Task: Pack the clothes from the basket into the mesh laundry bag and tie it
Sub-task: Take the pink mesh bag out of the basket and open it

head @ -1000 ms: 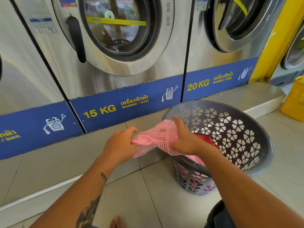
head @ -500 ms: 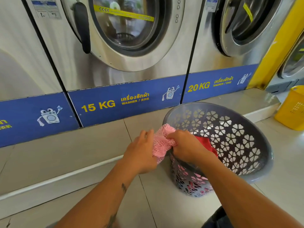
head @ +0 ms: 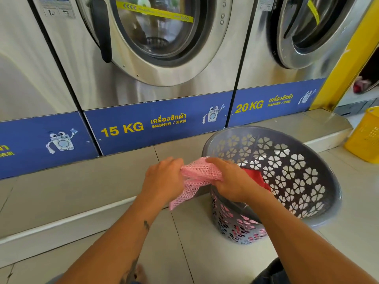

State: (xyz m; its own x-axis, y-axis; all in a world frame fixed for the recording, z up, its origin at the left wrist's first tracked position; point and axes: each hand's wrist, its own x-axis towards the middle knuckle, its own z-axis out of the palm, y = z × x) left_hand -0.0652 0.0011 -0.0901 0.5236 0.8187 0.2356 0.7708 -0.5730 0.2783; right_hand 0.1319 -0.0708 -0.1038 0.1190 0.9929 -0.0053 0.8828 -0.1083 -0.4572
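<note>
On the tiled floor (head: 194, 242) before steel washers (head: 153, 83), a grey basket (head: 320, 218) stood. The left hand (head: 162, 181) and right hand (head: 231, 181) both pinched the pink mesh bag (head: 196, 175) at its rim.

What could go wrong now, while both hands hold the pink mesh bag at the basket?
The grey basket is tilted toward the person, so it might tip or slide.

Both the left hand and right hand bunch the pink mesh bag, so its mouth may be hard to find.
</note>
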